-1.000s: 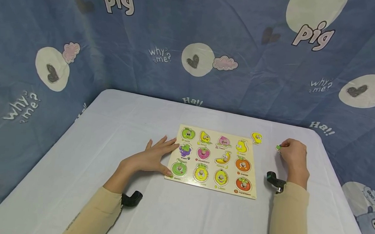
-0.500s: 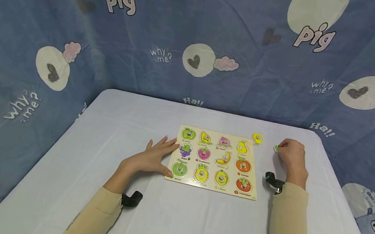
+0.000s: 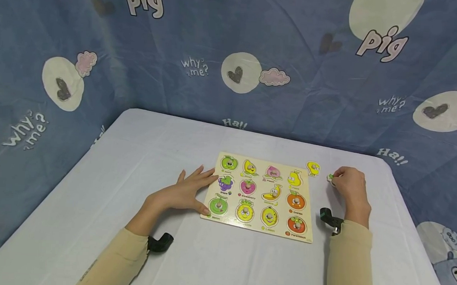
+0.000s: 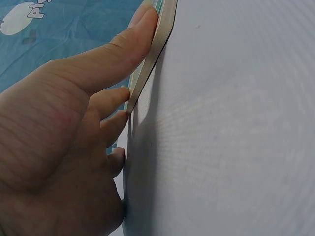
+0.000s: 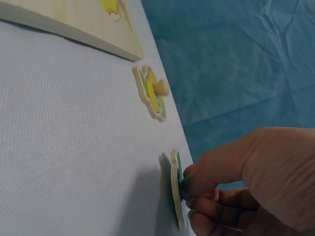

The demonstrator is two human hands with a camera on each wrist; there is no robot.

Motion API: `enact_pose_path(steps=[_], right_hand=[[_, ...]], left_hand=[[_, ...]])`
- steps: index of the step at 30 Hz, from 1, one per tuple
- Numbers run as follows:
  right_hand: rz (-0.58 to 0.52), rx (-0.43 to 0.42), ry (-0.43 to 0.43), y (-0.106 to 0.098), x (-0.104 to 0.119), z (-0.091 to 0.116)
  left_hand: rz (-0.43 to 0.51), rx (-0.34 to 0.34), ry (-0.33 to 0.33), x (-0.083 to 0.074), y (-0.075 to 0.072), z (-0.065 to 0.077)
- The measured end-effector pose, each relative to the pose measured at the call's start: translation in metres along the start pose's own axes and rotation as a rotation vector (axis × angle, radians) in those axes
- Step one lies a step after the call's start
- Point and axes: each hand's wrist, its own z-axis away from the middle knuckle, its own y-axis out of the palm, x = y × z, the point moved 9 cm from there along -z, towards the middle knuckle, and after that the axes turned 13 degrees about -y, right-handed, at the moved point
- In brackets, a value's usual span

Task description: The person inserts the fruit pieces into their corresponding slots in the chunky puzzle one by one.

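Note:
A wooden fruit puzzle board (image 3: pixel 257 207) lies flat on the table, with printed fruits in rows and small knobs on several. My left hand (image 3: pixel 184 192) is spread at the board's left edge, its thumb (image 4: pixel 142 37) on the front corner and its fingertips along the side. Off the board's right side, my right hand (image 3: pixel 351 188) pinches a green puzzle piece (image 3: pixel 330 178). In the right wrist view that piece (image 5: pixel 176 189) stands nearly edge-on close over the cloth, its face mostly hidden by the fingers. Between board and right hand lies a yellow puzzle piece (image 5: pixel 151 93) with a wooden knob.
A white cloth (image 3: pixel 223 261) covers the table. Behind it hangs a blue printed curtain (image 3: pixel 169 97), near the table's back edge. Black camera mounts (image 3: pixel 160 242) sit at both wrists.
My right hand has moved left, nearer the yellow piece, carrying the green puzzle piece. The left hand and the board have stayed put.

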Motion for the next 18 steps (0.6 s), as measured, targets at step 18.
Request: enact_pose_path(steps=[18], right_hand=[[-0.033,0.054,0.012,0.0043,0.0077,0.0002]], left_hand=[[-0.001,0.005,0.008,-0.0013,-0.0012,0.001]])
